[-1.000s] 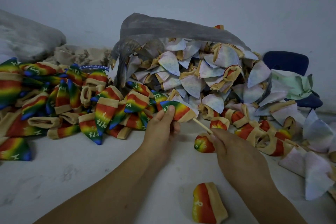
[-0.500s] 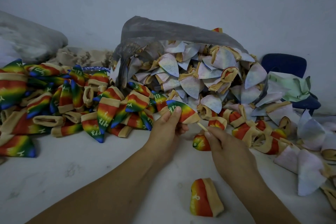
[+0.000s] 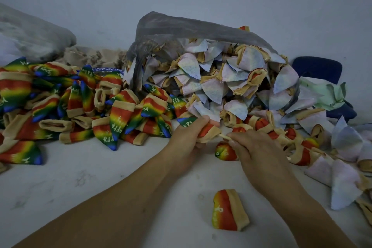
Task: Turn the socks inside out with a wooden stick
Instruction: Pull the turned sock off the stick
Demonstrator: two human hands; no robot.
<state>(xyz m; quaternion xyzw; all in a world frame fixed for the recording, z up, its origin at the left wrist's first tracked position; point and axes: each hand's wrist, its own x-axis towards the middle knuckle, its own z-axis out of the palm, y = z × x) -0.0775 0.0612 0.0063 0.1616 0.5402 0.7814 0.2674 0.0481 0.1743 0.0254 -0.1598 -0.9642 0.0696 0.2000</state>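
My left hand (image 3: pixel 186 137) grips a rainbow sock (image 3: pixel 203 128) with a beige cuff, its blue tip pointing left. My right hand (image 3: pixel 255 151) holds a thin wooden stick (image 3: pixel 224 137); only a short piece shows between the sock's cuff and my fingers, the rest is inside the sock or hidden by my hand. Both hands nearly touch above the white table (image 3: pixel 80 177).
A heap of rainbow socks (image 3: pixel 80 106) lies at the left. Pale inside-out socks (image 3: pixel 221 78) spill from a grey plastic bag (image 3: pixel 181 28) at the back and right. One rainbow sock (image 3: pixel 228 210) lies near the front, another small one (image 3: pixel 225 152) under my hands. A blue chair (image 3: pixel 318 68) stands right.
My right hand has moved left toward my left hand, and the stick has gone deeper into the sock, so less of it shows. My left hand now wraps tighter round the sock.
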